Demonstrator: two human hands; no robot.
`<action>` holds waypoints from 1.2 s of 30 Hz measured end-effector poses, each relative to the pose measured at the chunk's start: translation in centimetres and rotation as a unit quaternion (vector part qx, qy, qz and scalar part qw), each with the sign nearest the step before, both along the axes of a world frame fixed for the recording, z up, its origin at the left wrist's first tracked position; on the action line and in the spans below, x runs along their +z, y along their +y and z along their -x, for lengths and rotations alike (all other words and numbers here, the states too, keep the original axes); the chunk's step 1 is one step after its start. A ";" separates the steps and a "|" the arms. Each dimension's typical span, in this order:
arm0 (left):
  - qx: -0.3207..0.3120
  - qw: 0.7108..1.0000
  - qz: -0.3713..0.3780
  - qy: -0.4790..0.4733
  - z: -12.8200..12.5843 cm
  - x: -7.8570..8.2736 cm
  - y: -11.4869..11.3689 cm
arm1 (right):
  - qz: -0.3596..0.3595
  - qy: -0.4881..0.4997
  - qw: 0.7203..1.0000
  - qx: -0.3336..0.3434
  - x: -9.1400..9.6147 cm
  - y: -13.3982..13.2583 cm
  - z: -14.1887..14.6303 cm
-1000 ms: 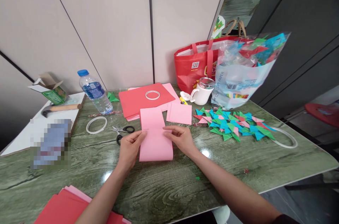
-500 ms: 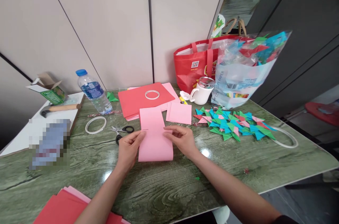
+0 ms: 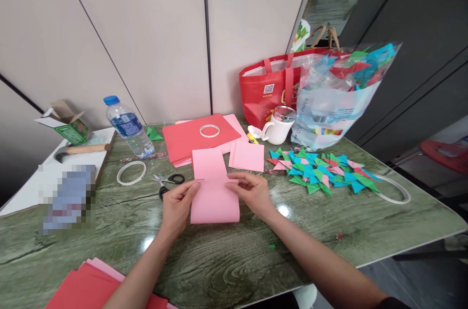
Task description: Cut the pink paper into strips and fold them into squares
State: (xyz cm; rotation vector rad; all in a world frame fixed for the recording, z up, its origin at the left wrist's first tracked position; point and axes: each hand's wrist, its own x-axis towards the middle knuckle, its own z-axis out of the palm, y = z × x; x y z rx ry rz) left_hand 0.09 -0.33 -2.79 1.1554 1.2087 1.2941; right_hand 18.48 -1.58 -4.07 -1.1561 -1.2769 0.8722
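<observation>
A strip of pink paper [image 3: 215, 204] is curled over on itself between my hands, its near end a rounded, uncreased bend. My left hand [image 3: 179, 204] pinches the left side of the overlapping edge between thumb and fingers. On the right side, my right hand [image 3: 254, 193] grips the same paper with thumb and fingertips. Small scissors [image 3: 168, 182] with black handles lie just beyond my left hand. Beyond my right hand is a small stack of pink paper pieces [image 3: 248, 157].
Red sheets [image 3: 183, 138] bear a tape roll [image 3: 209, 131]. Folded paper triangles [image 3: 314, 172] spread at right, before a white mug [image 3: 280, 128] and a plastic bag [image 3: 329, 114]. A water bottle [image 3: 127, 126] and a hammer [image 3: 82, 149] are at left. More red paper [image 3: 91, 287] lies near me.
The upper layer's edge has slid very slightly toward me under my fingers. Both hands keep their hold, and the other things stay in place.
</observation>
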 end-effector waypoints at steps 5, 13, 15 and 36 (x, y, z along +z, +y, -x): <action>0.003 1.000 -0.015 0.021 0.2 -0.4 0.1 | 0.000 0.004 1.000 0.002 0.1 0.0 0.0; 0.010 1.000 -0.002 0.020 0.0 0.0 0.0 | 0.007 0.020 1.000 0.013 -0.1 0.1 0.0; 0.004 1.000 -0.003 0.011 0.0 -0.2 0.0 | 0.011 0.029 0.999 0.013 -0.3 0.2 0.0; -0.045 0.993 -0.022 0.109 -0.1 -0.9 -0.2 | 0.036 -0.028 0.996 0.078 0.3 0.6 0.2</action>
